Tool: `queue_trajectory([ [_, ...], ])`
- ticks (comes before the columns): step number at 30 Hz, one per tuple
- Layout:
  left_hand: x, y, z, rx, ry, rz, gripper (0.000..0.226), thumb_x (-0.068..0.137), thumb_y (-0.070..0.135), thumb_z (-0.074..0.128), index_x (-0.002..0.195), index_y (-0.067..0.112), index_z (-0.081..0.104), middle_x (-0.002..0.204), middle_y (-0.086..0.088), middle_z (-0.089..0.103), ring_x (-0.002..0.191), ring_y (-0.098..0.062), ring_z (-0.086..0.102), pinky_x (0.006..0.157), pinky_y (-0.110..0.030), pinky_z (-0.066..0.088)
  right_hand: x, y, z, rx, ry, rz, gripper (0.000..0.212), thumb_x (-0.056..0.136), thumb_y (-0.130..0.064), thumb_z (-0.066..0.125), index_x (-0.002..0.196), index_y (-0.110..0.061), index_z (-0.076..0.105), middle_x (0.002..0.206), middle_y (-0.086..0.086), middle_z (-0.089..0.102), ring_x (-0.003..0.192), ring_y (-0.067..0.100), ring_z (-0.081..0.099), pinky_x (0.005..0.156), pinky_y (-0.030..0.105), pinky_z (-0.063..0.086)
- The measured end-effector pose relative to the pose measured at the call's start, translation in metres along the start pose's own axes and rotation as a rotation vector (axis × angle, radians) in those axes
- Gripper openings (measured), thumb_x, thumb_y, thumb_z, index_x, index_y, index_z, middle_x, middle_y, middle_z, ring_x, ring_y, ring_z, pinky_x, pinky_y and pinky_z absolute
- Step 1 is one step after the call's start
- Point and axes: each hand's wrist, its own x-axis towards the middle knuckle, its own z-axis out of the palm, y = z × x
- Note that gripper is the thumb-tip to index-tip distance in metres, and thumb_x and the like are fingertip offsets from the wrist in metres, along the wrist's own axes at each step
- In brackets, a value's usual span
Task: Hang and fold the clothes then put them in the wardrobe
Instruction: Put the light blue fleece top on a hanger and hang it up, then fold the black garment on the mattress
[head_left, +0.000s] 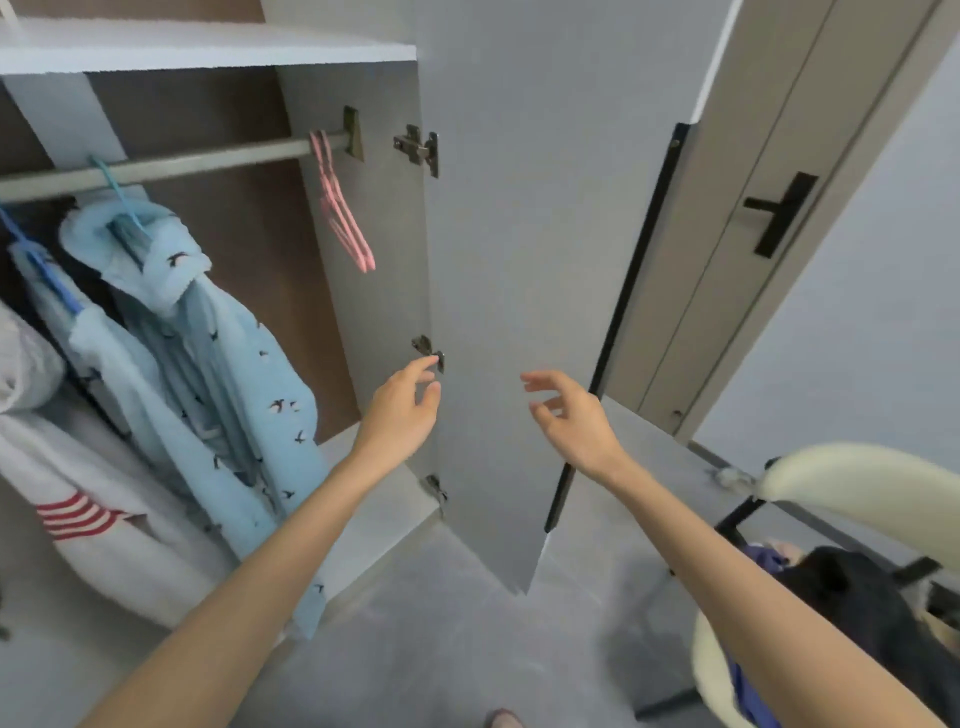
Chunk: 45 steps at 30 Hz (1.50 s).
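Pink hangers (343, 208) on rail (208, 161) well above left hand (402, 410); both grips loose, empty; right hand (571, 421) before wardrobe door (498, 260)

Both empty hands, left hand (402, 413) and right hand (574, 423), reach toward the open wardrobe door (514, 249).

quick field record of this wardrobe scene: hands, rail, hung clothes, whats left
left hand: empty, relaxed, by the middle hinge
right hand: empty, open, before the wardrobe door
rail: bare pink hangers at its right end
hung: blue bird-print robe, white garment with red stripes
waiting: dark clothes on the chair
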Motion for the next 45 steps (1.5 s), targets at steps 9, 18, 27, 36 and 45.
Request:
queue_trajectory([
  [9, -0.040, 0.080, 0.137, -0.069, -0.312, 0.126, 0.035, 0.099, 0.019, 0.043, 0.133, 0.019, 0.050, 0.126, -0.001, 0.061, 0.113, -0.018, 0.058, 0.091, -0.025, 0.040, -0.121, 0.095, -0.112, -0.048, 0.210, 0.248, 0.034, 0.092, -0.006, 0.052, 0.123, -0.020, 0.058, 0.115, -0.006, 0.061, 0.087, 0.016, 0.061, 0.079, 0.023, 0.046],
  [18, -0.096, 0.174, 0.308, -0.137, -0.481, 0.162, 0.032, 0.099, 0.015, 0.045, 0.129, 0.014, 0.053, 0.124, -0.006, 0.063, 0.112, -0.021, 0.060, 0.094, -0.026, 0.041, -0.236, 0.221, -0.231, -0.121, 0.221, 0.458, 0.035, 0.092, -0.004, 0.051, 0.126, -0.012, 0.057, 0.124, 0.003, 0.061, 0.102, 0.019, 0.060, 0.094, 0.035, 0.048],
  [27, -0.161, 0.212, 0.448, -0.128, -0.537, -0.008, 0.033, 0.098, 0.012, 0.045, 0.130, 0.011, 0.052, 0.124, -0.009, 0.063, 0.114, -0.023, 0.059, 0.089, -0.016, 0.037, -0.316, 0.354, -0.293, -0.073, 0.045, 0.674, 0.033, 0.095, -0.010, 0.051, 0.128, -0.017, 0.054, 0.128, 0.002, 0.058, 0.110, 0.018, 0.058, 0.093, 0.027, 0.048],
  [36, -0.202, 0.183, 0.526, -0.062, -0.626, -0.111, 0.033, 0.099, 0.013, 0.044, 0.130, 0.014, 0.054, 0.121, -0.006, 0.064, 0.110, -0.022, 0.061, 0.084, -0.017, 0.037, -0.370, 0.446, -0.264, -0.142, -0.154, 0.842, 0.033, 0.097, -0.021, 0.050, 0.131, -0.020, 0.051, 0.131, 0.005, 0.052, 0.119, 0.025, 0.051, 0.099, 0.036, 0.046],
  [45, -0.228, 0.102, 0.593, -0.087, -0.568, -0.159, 0.033, 0.099, 0.016, 0.044, 0.131, 0.019, 0.053, 0.124, -0.002, 0.063, 0.112, -0.018, 0.059, 0.086, -0.018, 0.036, -0.362, 0.518, -0.159, -0.437, 0.136, 0.768, 0.051, 0.088, -0.042, 0.062, 0.129, -0.017, 0.045, 0.124, 0.001, 0.051, 0.114, 0.021, 0.047, 0.089, 0.034, 0.043],
])
